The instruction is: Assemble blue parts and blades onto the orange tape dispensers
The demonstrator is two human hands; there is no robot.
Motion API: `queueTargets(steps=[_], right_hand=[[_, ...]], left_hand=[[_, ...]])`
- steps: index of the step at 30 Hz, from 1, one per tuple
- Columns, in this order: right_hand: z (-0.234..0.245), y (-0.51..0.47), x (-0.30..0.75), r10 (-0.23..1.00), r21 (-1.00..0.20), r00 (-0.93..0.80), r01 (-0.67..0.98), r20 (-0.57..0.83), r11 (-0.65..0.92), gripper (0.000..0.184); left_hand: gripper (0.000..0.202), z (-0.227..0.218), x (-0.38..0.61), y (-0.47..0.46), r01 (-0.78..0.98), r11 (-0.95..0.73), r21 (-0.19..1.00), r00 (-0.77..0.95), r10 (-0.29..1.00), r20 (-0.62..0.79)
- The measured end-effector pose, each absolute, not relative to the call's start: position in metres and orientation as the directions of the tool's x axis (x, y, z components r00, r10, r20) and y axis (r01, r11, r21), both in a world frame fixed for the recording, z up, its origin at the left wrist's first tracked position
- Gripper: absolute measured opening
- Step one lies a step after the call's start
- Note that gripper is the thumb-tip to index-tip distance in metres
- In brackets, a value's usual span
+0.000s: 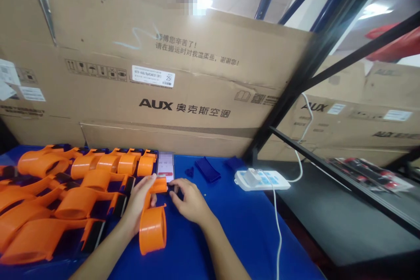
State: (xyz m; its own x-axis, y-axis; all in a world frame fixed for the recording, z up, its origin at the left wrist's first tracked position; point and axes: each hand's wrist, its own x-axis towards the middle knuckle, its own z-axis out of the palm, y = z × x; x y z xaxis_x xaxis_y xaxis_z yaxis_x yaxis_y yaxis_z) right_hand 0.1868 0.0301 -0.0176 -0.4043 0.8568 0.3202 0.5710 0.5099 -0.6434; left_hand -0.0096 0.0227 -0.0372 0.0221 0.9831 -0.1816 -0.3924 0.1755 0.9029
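My left hand [139, 201] grips an orange tape dispenser [152, 229] by its upper part, with its wide ring hanging down toward me. My right hand [188, 201] is just right of the dispenser's top end, fingers curled, with a small dark bit at the fingertips that is too small to name. Directly behind both hands a phone [166, 170] with a lit screen lies on the blue table. Many similar orange dispensers [77, 201] with dark blue and black parts lie in rows to the left of my left hand.
Dark blue pieces [207, 169] lie behind my right hand on the blue table [229, 227]. A white power strip [261, 180] with a plug and cable sits at the right edge. Large cardboard [183, 83] stands behind, beside a dark metal rack post [285, 92].
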Motion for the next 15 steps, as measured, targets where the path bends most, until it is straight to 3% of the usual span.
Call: queueTargets(steps=[4, 10, 15], right_hand=[[-0.013, 0.029, 0.186, 0.873, -0.750, -0.304, 0.451, 0.380, 0.484, 0.024], [-0.009, 0.026, 0.179, 0.868, -0.803, -0.295, 0.345, 0.399, 0.486, 0.019], [-0.008, 0.030, 0.182, 0.886, -0.811, -0.230, 0.359, 0.404, 0.463, 0.015]], left_hand=[[0.045, -0.037, -0.006, 0.016, -0.312, 0.161, 0.936, 0.079, 0.986, -0.143], [0.046, -0.040, 0.003, 0.014, -0.185, 0.111, 0.976, 0.133, 0.987, -0.087], [0.042, -0.038, 0.004, 0.017, -0.235, 0.090, 0.968, 0.069, 0.995, -0.076]])
